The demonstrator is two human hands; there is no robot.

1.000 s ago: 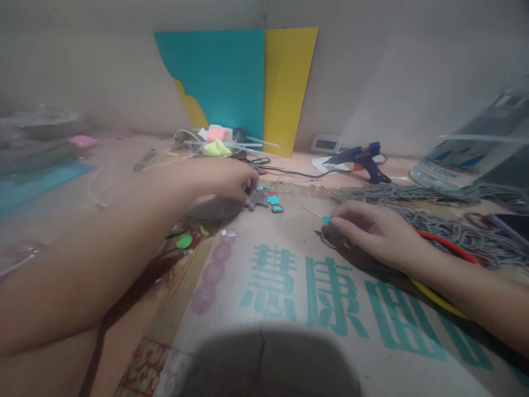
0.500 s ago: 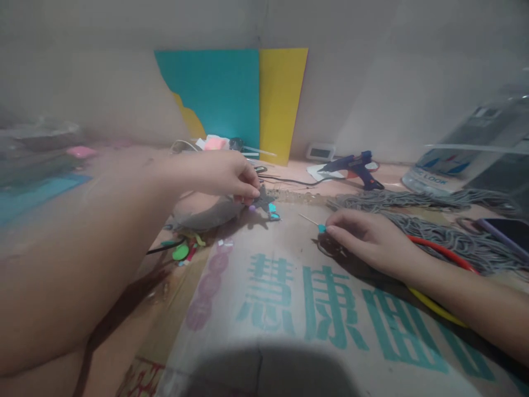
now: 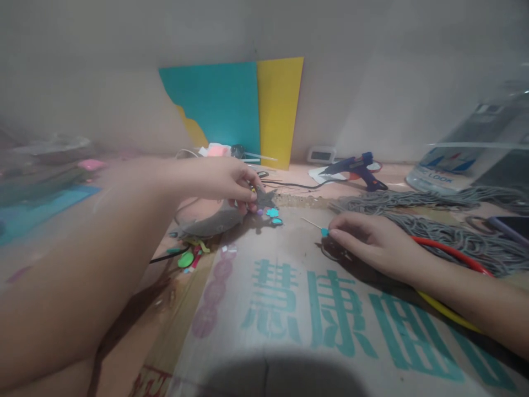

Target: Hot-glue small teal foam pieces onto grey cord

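My left hand (image 3: 242, 187) reaches over the cardboard's far left corner, fingers closed on the edge of a grey star-shaped piece (image 3: 266, 198). Beside the star are a small purple piece (image 3: 260, 212), a turquoise flower-shaped piece (image 3: 273, 213) and a turquoise round piece (image 3: 277, 221). A grey curved piece (image 3: 215, 221) lies under my left wrist. To the right, my right hand (image 3: 363, 234) pinches a thin pale stick (image 3: 311, 223) with a small teal part (image 3: 324, 232) by the fingertips. The stick's tip points left toward the star.
Printed cardboard (image 3: 289, 242) covers the middle. Grey cord bundles (image 3: 446, 237), a blue glue gun (image 3: 359, 165) and a large clear bottle (image 3: 454, 149) are at right. Teal (image 3: 223, 105) and yellow (image 3: 281, 110) boards lean on the wall. Colourful scraps (image 3: 188, 259) lie left.
The view has shifted slightly. My left fingers have moved a little on the star, and the turquoise pieces show more fully. My right hand still holds the stick.
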